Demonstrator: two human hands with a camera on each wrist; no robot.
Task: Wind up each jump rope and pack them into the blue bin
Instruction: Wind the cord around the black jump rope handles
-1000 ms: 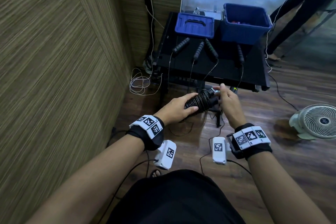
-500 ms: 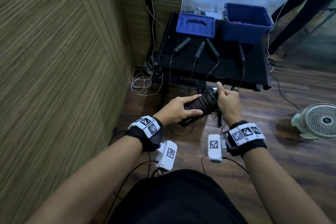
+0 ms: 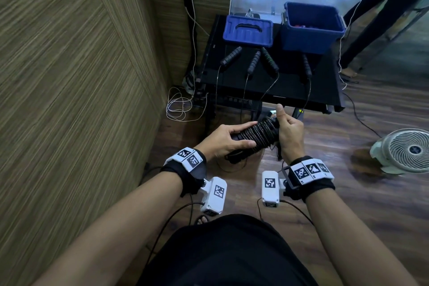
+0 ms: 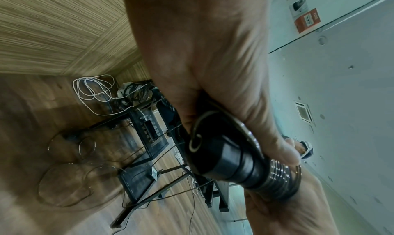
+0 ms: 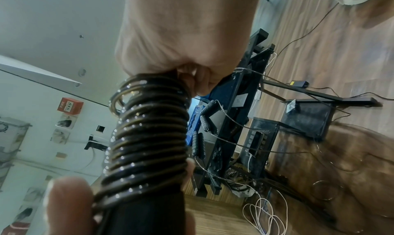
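A wound jump rope [image 3: 257, 133] hangs in front of me, its thin cord coiled tightly round black handles [image 5: 147, 145]. My left hand [image 3: 224, 143] grips the near end of the bundle [image 4: 226, 159]. My right hand [image 3: 289, 130] grips the far end with the thumb up. The open blue bin [image 3: 312, 26] stands at the back right of the black table [image 3: 290, 90], something red inside it. Several more black rope handles [image 3: 254, 61] lie on the table, their cords hanging over the front edge.
The blue bin lid [image 3: 248, 31] lies left of the bin. A white fan [image 3: 405, 150] stands on the wood floor at right. White cable loops [image 3: 178, 105] lie by the wall corner. Another person's legs [image 3: 371, 16] are at the back right. A wood-panel wall [image 3: 69, 76] runs along my left.
My right hand has shifted from pinching the cord's end to closing round the bundle's far end with the thumb raised. The bundle stays between both hands.
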